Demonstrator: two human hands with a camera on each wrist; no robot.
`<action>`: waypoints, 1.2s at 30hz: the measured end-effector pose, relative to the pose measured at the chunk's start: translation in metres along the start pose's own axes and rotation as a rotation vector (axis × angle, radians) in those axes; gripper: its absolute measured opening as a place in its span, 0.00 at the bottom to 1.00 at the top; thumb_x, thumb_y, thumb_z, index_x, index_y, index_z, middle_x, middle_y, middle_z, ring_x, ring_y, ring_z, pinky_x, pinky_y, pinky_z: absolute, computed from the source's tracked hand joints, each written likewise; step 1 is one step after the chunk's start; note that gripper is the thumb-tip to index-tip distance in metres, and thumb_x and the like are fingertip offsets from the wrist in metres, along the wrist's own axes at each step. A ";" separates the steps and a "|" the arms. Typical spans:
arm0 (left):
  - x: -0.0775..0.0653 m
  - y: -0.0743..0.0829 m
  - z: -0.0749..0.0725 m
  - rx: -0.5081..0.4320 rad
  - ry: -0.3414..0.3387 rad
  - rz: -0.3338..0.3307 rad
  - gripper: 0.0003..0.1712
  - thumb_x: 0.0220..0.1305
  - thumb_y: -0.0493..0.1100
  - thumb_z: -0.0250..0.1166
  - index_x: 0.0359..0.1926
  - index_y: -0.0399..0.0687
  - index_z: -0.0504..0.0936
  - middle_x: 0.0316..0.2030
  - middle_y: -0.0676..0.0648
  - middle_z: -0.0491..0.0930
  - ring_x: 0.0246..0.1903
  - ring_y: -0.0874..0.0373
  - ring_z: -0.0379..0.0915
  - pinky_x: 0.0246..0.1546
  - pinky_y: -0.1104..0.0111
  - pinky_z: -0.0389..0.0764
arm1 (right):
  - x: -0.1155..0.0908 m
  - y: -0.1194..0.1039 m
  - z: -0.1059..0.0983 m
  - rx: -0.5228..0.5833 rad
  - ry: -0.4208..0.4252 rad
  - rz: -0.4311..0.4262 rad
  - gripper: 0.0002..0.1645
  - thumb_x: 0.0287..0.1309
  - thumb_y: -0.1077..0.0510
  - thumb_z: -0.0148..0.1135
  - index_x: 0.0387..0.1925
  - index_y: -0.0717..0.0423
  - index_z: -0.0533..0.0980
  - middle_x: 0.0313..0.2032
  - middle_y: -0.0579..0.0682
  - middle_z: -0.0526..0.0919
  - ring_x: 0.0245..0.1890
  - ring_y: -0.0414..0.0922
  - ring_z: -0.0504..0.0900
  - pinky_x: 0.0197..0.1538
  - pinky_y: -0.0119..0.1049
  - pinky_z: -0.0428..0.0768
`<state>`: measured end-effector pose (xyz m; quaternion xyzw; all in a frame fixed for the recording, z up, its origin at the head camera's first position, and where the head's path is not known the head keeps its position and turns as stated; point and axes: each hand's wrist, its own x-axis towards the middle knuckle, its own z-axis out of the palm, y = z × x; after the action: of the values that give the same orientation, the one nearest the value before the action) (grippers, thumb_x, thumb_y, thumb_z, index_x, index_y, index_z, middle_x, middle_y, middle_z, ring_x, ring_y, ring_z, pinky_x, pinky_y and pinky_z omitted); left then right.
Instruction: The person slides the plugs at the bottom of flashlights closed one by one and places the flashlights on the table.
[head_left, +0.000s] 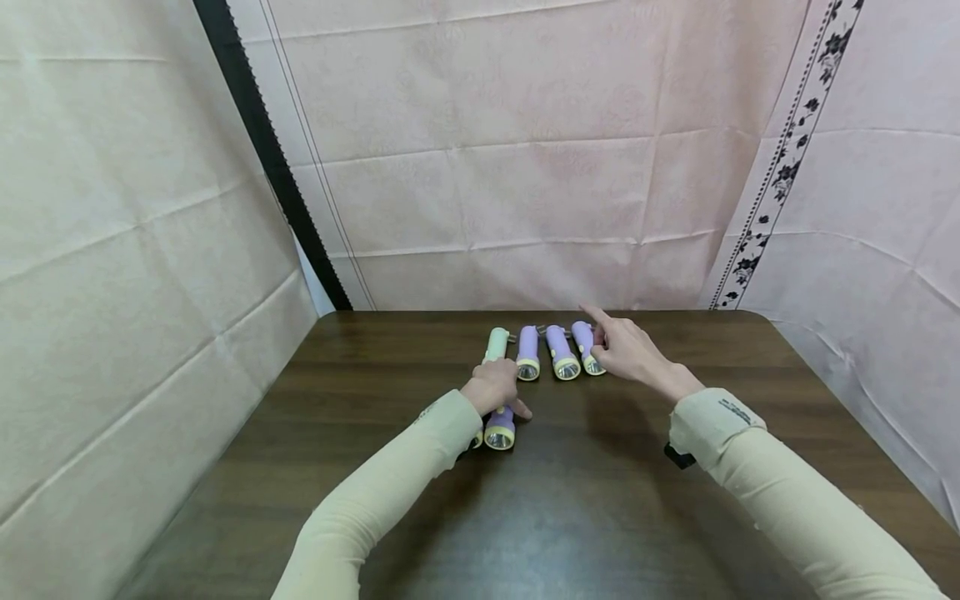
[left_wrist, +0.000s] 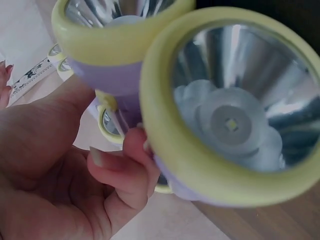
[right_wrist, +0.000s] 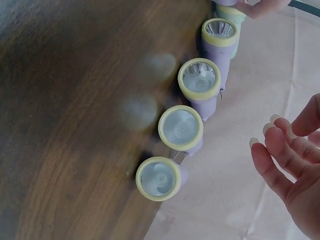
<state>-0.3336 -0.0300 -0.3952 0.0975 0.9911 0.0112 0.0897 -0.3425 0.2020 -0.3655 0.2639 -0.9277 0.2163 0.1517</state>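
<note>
My left hand (head_left: 495, 385) grips a purple flashlight (head_left: 499, 429) with a pale yellow rim, its thumb along one side and curled fingers against the other. Right beside that one lies another flashlight (left_wrist: 230, 115), close to the same fingers and mostly hidden by the hand in the head view. Just beyond the hand is a mint green flashlight (head_left: 497, 343). My right hand (head_left: 630, 346) hovers by the right end of a row of purple flashlights (head_left: 528, 354); its index finger points out, the others bend loosely, and nothing is between them.
The row at the far side includes more purple flashlights (head_left: 562, 354) with metal loops at their tails; one (right_wrist: 158, 178) is hidden by my right hand in the head view. Behind the brown table (head_left: 570, 508) hangs a pale cloth (head_left: 525, 192).
</note>
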 end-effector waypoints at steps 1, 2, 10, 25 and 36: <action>0.000 -0.001 -0.001 -0.001 0.000 0.002 0.37 0.34 0.65 0.79 0.42 0.49 0.79 0.39 0.49 0.79 0.34 0.56 0.75 0.33 0.62 0.78 | 0.000 0.000 0.000 -0.002 0.000 0.003 0.42 0.47 0.66 0.53 0.69 0.57 0.62 0.27 0.47 0.81 0.23 0.40 0.72 0.29 0.36 0.71; -0.001 -0.001 -0.002 -0.007 0.001 0.003 0.37 0.35 0.65 0.79 0.42 0.48 0.79 0.38 0.49 0.79 0.34 0.56 0.75 0.32 0.62 0.78 | 0.000 0.000 0.000 -0.002 -0.001 0.005 0.42 0.47 0.66 0.53 0.69 0.57 0.62 0.27 0.48 0.81 0.23 0.40 0.72 0.29 0.36 0.71; 0.003 -0.011 -0.018 -0.074 0.060 0.041 0.31 0.41 0.64 0.77 0.38 0.48 0.79 0.36 0.48 0.80 0.33 0.54 0.76 0.33 0.61 0.78 | -0.002 0.000 -0.003 -0.005 0.005 0.012 0.41 0.47 0.65 0.53 0.68 0.56 0.63 0.27 0.48 0.81 0.24 0.40 0.73 0.30 0.36 0.71; 0.074 -0.039 -0.026 -0.259 0.153 -0.010 0.16 0.59 0.48 0.68 0.41 0.41 0.78 0.42 0.42 0.81 0.39 0.47 0.79 0.39 0.57 0.79 | -0.005 0.010 -0.009 -0.029 0.016 0.028 0.38 0.48 0.66 0.54 0.66 0.55 0.66 0.32 0.51 0.83 0.30 0.43 0.77 0.34 0.41 0.75; 0.087 -0.037 -0.007 -0.345 0.101 -0.120 0.30 0.56 0.48 0.70 0.53 0.35 0.70 0.47 0.37 0.76 0.44 0.45 0.76 0.45 0.57 0.78 | -0.011 0.022 -0.011 -0.031 0.028 0.048 0.37 0.46 0.67 0.54 0.63 0.56 0.69 0.28 0.47 0.80 0.28 0.42 0.76 0.32 0.39 0.73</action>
<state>-0.4259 -0.0497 -0.4053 0.0205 0.9818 0.1805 0.0558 -0.3437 0.2288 -0.3669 0.2362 -0.9347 0.2093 0.1637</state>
